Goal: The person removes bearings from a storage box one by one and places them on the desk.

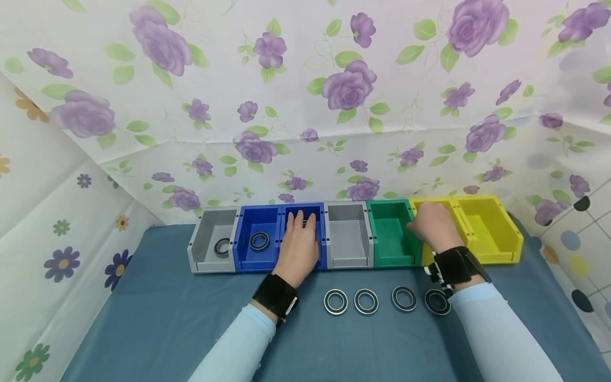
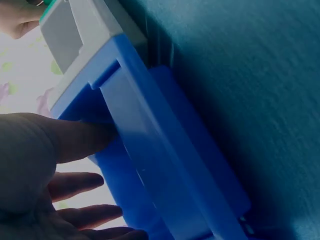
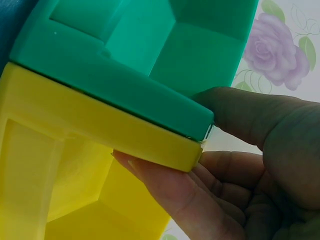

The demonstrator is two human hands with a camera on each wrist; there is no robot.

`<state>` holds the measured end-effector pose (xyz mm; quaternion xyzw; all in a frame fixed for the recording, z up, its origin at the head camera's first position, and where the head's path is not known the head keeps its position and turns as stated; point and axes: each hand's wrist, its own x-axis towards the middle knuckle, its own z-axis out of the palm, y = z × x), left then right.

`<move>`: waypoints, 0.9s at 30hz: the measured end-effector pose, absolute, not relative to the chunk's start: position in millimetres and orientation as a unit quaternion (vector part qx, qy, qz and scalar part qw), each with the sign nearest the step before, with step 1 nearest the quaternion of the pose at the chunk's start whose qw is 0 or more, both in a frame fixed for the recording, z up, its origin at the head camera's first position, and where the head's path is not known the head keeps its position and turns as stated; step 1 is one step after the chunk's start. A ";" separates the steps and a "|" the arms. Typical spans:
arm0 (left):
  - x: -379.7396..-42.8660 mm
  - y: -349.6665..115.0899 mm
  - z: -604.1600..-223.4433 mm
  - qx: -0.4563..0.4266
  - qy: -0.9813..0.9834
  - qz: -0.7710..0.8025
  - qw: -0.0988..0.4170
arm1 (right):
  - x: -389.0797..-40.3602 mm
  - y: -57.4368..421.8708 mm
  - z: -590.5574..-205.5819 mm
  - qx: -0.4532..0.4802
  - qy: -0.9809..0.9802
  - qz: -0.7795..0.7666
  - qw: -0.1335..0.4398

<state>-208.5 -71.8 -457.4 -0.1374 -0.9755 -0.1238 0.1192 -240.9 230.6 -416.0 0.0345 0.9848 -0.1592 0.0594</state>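
Observation:
My left hand (image 1: 298,249) reaches into the right-hand blue bin (image 2: 150,155), its fingers spread and loosely bent. Part of a ring bearing (image 1: 305,223) shows between those fingers in the head view; the rest is hidden. In the left wrist view the thumb is inside the bin by its front wall, apart from the fingers. My right hand (image 1: 436,225) pinches the adjoining side walls of the green bin (image 3: 112,92) and the yellow bin (image 3: 100,122). Its thumb presses the green side, and its index finger lies inside the yellow one.
A grey bin (image 1: 202,239) at the left end holds a bearing (image 1: 221,248); the neighbouring blue bin (image 1: 245,254) holds another bearing (image 1: 259,241). A second grey bin (image 1: 350,262) stands mid-row. Several bearings (image 1: 366,302) lie on the blue cloth (image 1: 167,323). Flowered sheeting (image 1: 286,106) hangs behind.

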 end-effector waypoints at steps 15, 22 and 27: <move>-218.3 -65.8 -465.4 -0.113 -0.985 -0.115 0.059 | -239.8 229.8 -416.8 0.035 0.985 -0.161 0.059; -222.4 -63.5 -470.4 -0.095 -0.989 -0.110 0.001 | -239.7 230.5 -417.1 0.037 0.984 -0.164 0.061; -225.0 -61.7 -474.6 -0.081 -0.991 -0.104 -0.026 | -239.7 230.4 -416.1 0.031 0.984 -0.165 0.057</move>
